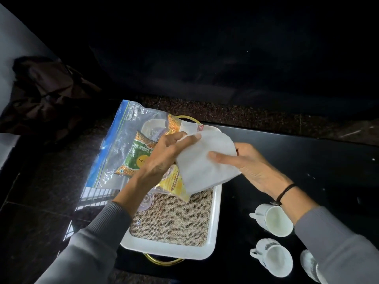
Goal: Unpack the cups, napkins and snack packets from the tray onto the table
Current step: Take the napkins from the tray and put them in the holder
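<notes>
Dark counter (307,152), unpacking roughly halfway by our reckoning.
At left we see the snack packets (141,154) inside a clear bag (114,152), lying across the far end of the tray (215,222) and not yet moved. Our left hand (162,158) pinches the napkin (205,167), white, soft and folded, above the tray. Our right hand (252,167) grips its other side. Three white cups (274,220) sit on the counter at right.

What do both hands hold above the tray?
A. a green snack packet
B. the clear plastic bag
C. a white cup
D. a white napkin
D: the left hand and the right hand each pinch an edge of the white napkin over the tray.
</notes>
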Action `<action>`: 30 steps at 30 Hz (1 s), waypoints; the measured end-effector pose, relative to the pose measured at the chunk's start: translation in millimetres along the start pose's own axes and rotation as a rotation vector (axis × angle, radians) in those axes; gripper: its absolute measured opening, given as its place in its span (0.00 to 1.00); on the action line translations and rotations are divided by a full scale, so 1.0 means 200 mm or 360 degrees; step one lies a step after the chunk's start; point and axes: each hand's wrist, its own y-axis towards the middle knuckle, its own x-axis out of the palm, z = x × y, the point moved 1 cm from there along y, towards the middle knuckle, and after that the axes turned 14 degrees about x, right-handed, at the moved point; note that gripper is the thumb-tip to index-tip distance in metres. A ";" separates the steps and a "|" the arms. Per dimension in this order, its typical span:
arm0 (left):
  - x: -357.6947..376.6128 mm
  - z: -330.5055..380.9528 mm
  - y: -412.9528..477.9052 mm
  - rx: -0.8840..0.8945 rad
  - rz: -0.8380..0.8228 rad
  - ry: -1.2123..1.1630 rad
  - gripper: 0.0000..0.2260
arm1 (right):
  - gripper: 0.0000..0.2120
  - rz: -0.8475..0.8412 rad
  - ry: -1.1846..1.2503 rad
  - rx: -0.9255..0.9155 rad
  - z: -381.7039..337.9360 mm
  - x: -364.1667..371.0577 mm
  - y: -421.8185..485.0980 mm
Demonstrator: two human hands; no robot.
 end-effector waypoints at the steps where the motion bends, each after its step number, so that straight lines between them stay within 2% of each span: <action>1: 0.01 -0.01 0.00 -0.0053 0.0066 -0.0081 0.17 | 0.17 0.0063 0.0063 -0.0003 0.02 -0.01 -0.01; 6: 0.10 -0.10 -0.05 -0.0227 0.0140 -0.0355 0.22 | 0.16 0.0138 0.0194 -0.0004 0.09 -0.07 -0.09; 10: 0.19 -0.14 -0.08 -0.0166 0.0223 -0.0179 0.28 | 0.12 0.0209 0.0243 0.0019 0.13 -0.13 -0.14; 13: 0.27 -0.14 -0.09 -0.0159 0.0212 -0.0212 0.29 | 0.11 0.0232 0.0268 -0.0026 0.17 -0.19 -0.18; 17: 0.42 -0.13 -0.09 -0.0159 0.0206 -0.0258 0.28 | 0.12 0.0195 0.0363 -0.0082 0.23 -0.31 -0.25; 21: 0.60 -0.10 -0.07 -0.0138 0.0227 -0.0185 0.27 | 0.15 0.0195 0.0493 0.0008 0.30 -0.48 -0.34; 26: 0.87 -0.07 -0.02 -0.0102 0.0055 -0.0170 0.25 | 0.15 0.0242 0.0541 0.0037 0.40 -0.73 -0.49; 30: 1.11 -0.06 0.02 -0.0105 -0.0122 -0.0085 0.20 | 0.16 0.0275 0.0715 -0.0024 0.49 -0.92 -0.63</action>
